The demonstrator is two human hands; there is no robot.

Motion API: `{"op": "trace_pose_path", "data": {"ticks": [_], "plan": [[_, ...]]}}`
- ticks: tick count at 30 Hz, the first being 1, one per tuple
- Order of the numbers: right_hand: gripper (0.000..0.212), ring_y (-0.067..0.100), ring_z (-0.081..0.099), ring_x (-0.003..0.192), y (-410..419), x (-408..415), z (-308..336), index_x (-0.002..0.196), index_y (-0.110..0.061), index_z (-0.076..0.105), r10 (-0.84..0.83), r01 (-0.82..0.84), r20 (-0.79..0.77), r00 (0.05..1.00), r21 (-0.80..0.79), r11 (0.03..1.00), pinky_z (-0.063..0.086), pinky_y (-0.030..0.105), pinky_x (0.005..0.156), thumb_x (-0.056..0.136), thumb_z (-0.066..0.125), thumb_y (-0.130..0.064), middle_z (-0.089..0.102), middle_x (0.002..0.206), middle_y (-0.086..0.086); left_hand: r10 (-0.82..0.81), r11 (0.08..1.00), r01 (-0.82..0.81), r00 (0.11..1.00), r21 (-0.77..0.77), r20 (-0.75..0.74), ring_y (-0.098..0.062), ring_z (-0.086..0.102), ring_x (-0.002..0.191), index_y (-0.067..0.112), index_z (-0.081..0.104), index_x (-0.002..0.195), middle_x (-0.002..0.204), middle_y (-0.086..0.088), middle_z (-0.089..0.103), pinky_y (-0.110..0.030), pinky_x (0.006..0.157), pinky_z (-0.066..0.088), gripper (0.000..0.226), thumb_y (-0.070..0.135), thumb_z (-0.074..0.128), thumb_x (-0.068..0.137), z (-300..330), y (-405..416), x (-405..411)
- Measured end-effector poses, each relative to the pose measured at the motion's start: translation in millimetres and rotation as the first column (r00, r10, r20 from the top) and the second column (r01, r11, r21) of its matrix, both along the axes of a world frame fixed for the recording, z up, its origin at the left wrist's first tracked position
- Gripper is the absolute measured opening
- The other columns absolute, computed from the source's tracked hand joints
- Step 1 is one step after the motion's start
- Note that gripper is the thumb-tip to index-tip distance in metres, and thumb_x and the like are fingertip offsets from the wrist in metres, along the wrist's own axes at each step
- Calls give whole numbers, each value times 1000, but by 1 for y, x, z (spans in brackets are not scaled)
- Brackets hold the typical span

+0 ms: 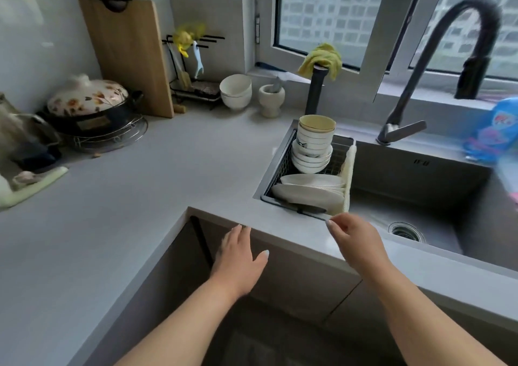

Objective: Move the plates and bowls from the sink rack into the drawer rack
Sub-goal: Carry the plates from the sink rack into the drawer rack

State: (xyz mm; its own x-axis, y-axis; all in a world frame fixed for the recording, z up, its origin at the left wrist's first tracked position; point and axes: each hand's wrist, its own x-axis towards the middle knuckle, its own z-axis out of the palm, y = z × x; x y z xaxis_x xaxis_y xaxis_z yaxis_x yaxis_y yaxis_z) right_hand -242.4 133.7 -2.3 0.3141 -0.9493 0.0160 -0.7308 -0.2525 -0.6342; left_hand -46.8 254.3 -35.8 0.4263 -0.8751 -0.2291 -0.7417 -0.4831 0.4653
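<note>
A wire sink rack (340,152) hangs in the left end of the sink. At its back stands a tall stack of white bowls (312,148) with a yellowish bowl on top. Several white plates (308,191) lie stacked at its front. My left hand (241,256) is flat against the grey drawer front (302,278) just under the counter edge, fingers spread, holding nothing. My right hand (356,242) hovers over the counter edge in front of the rack, fingers loosely curled and empty. No drawer rack is in view.
A dark tap (437,65) arches over the sink basin (420,197) with its drain at front. On the counter stand two white bowls (235,92), a mortar (271,99), a lidded pot (89,107), a cutting board (129,54) and a utensil rack (193,65).
</note>
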Motion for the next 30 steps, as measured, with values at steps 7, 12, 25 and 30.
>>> {"op": "trace_pose_path", "data": {"ticks": [7, 12, 25, 30], "plan": [[24, 17, 59, 86, -72, 1, 7, 104, -13, 69, -113, 113, 38, 993, -2, 994, 45, 29, 73, 94, 55, -30, 69, 97, 3, -144, 984, 133, 986, 120, 83, -18, -17, 147, 17, -7, 154, 162, -5, -14, -37, 117, -11, 81, 57, 33, 97, -11, -43, 7], [22, 18, 60, 86, -136, 4, 2, 104, -14, 69, -84, 84, -20, 996, 24, 996, 47, 31, 75, 93, 58, -29, 69, 98, 3, -174, 959, 142, 978, 243, 112, -20, -23, 145, 15, -14, 153, 159, -8, -22, -38, 117, -14, 85, 60, 30, 96, -20, -72, 5], [16, 11, 62, 90, -241, 34, -34, 95, -25, 75, 506, -461, -307, 806, 212, 862, 51, 33, 88, 82, 71, -32, 70, 99, -9, -117, 920, 17, 966, 392, 233, -22, -44, 133, 18, -34, 141, 146, -8, -44, -49, 113, -23, 84, 71, 5, 89, -39, -109, -4], [20, 10, 63, 87, -249, 39, -39, 94, -22, 75, 578, -516, -245, 778, 274, 811, 50, 25, 81, 80, 73, -36, 70, 93, -10, -106, 918, 6, 967, 397, 232, -21, -45, 132, 22, -37, 139, 144, -6, -47, -50, 113, -23, 100, 77, -19, 58, -37, -113, -4]]}}
